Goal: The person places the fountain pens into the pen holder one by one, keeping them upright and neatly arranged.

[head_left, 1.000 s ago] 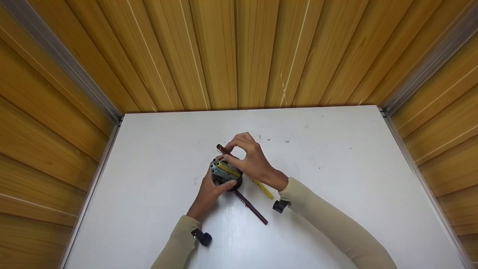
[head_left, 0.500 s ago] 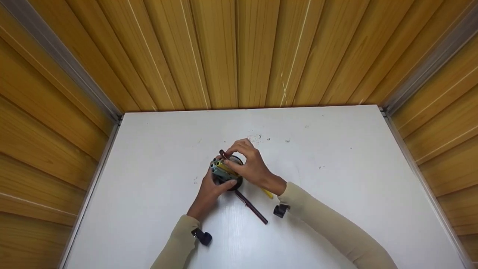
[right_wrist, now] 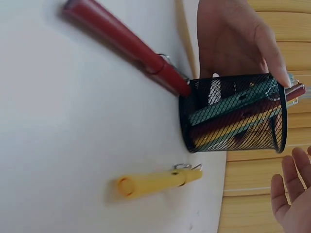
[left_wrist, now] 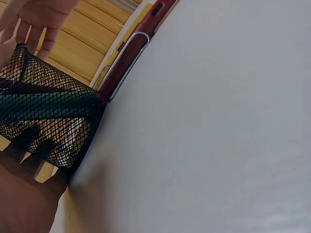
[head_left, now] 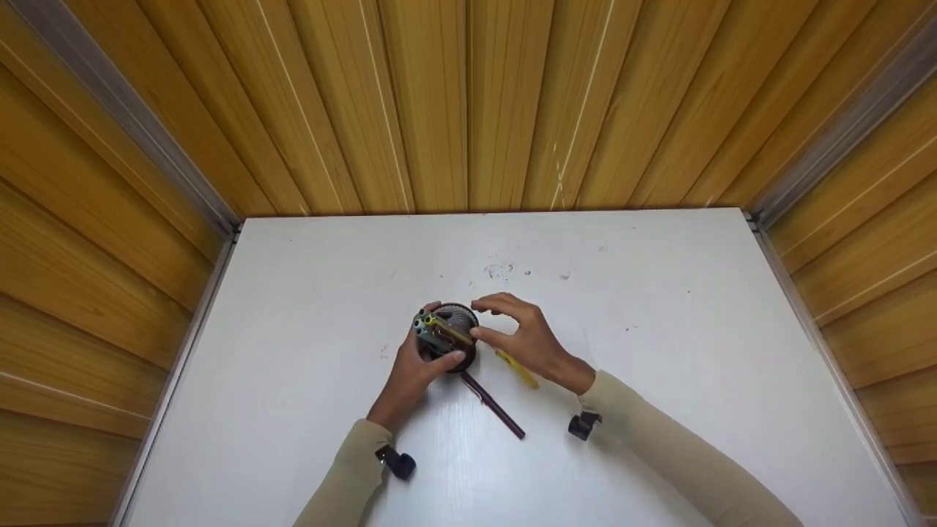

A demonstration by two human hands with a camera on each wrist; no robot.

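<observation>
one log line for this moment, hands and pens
left hand: grips mesh pen cup | right hand: open beside cup, holds nothing | red pen, yellow pen: lying on table

Mesh cup (head_left: 448,338) mid-bench (head_left: 659,329), pens (head_left: 439,331) inside. Left hand (head_left: 410,377) at its near-left, right hand (head_left: 527,340) just right. Two pens (head_left: 492,407) lying behind right hand.

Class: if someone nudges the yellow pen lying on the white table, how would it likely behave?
The yellow pen looks like a rigid round barrel, so it would probably roll, though its metal clip may soon stop it. It seems light and should slide easily on the smooth table.
</observation>
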